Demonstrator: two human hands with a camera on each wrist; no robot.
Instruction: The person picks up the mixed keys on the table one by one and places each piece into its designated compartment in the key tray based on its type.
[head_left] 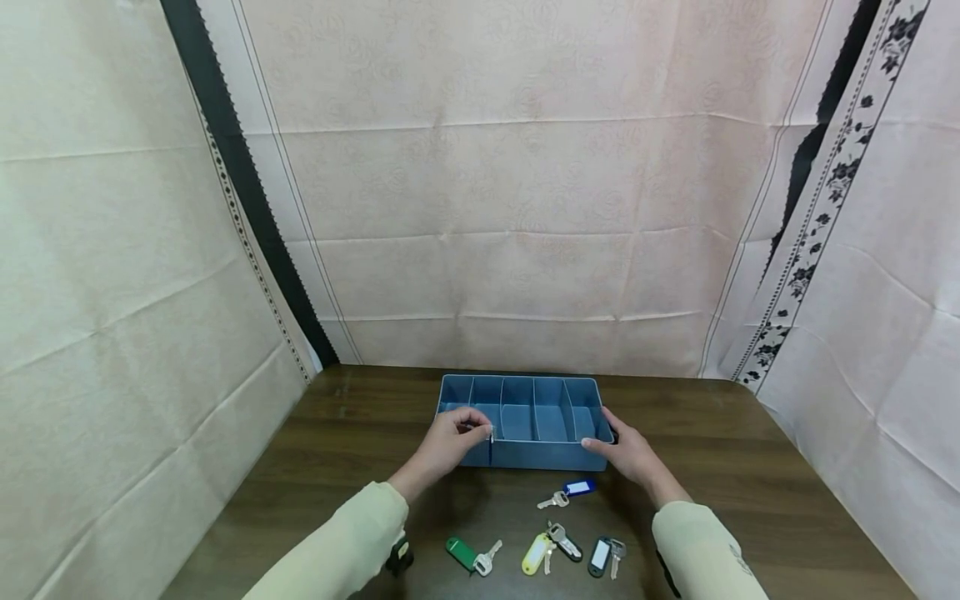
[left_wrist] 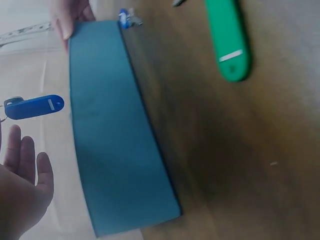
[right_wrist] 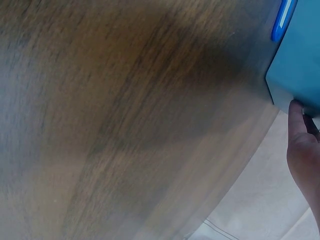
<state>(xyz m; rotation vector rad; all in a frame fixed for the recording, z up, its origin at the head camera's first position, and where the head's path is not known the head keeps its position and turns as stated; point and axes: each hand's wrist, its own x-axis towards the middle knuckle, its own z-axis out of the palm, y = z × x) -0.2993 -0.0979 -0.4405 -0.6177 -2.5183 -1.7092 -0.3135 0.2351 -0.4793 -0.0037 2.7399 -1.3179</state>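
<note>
tag labels: the blue tag, the yellow tag, the middle black tag and the right black tag show pale slips; any lettering on them is too small to make out.
key tags: all lie on the desk in front of the tray, the blue one nearest it; the green tag lies farthest left, the yellow and middle black ones close together, the right black one toward the desk's right edge (each pairs with a metal key).
left hand: finger and thumb pinched together at the tray's near left part, holding the lifted blue tag, which hangs clear of the desk beside the tray in the left wrist view.
right hand: closed round the tray's near right corner, thumb on the near rim, fingers along the side.
blue tray: near the middle of the desk's far edge, its slots side by side (the left hand blocks some of them).
sleeves: the left sleeve and right sleeve, both pale, reach in on either side of the tags; the right one bears a small dark mark, too blurred to read.
backdrop: a creased pale cloth rises behind the desk's far edge, with floral trim at right.
</note>
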